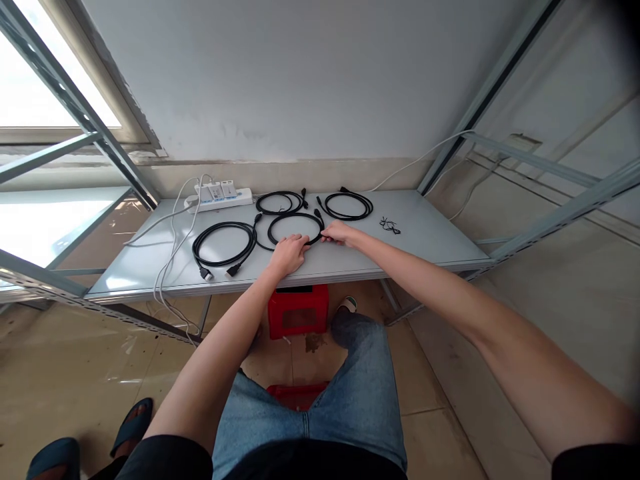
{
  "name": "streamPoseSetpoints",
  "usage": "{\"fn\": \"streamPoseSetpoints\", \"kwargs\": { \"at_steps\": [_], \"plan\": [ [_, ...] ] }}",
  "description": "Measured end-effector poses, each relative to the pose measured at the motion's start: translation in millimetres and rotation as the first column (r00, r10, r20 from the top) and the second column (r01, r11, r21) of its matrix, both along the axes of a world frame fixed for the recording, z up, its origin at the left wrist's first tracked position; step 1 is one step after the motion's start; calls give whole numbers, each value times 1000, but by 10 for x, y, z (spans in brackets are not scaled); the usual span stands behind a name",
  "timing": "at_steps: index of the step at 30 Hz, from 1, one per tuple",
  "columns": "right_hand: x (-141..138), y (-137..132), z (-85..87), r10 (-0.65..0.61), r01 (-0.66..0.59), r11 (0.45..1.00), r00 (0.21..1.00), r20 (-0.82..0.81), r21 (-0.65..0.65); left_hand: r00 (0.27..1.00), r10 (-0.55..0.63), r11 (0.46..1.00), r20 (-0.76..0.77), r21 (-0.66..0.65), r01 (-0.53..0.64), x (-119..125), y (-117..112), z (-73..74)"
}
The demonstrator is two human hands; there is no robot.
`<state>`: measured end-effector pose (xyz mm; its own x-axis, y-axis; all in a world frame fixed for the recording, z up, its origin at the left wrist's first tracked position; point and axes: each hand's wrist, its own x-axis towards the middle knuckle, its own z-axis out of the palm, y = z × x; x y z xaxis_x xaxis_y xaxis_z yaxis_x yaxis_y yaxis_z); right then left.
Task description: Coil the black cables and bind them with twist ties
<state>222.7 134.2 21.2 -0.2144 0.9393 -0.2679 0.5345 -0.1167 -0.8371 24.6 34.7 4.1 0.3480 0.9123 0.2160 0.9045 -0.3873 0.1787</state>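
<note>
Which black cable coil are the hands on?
The right-hand round black cable coil of the nearer pair: left hand at its near edge, right hand at its right side. Neither touches the other three coils.

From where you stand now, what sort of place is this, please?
Probably a makeshift workroom or storeroom. A metal shelf seems to serve as the workbench, with coiled black cables and a white power strip on it.

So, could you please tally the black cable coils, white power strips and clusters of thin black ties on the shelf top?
Black cable coils: 4
White power strip: 1
Cluster of thin black ties: 1
Total: 6
</note>
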Motion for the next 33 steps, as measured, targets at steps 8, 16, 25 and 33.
{"fn": "streamPoseSetpoints", "kwargs": {
  "at_steps": [8,16,25,33],
  "plan": [
    [118,112,179,29,-26,985,1000,13,-168,1000,0,1000,5,-11,0,10,18,-10],
    [102,-200,207,249,-512,737,812,528,441,1000,-16,1000,14,13,15,-2,19,-38],
    [1003,-132,418,-239,-516,491,696,678,702,1000,-16,1000,21,5,16,-6,23,-41],
    [2037,-103,135,-474,-44,649,758,449,760,999,-34,997,4,65,33,-23,50,-110]
  ]
}}
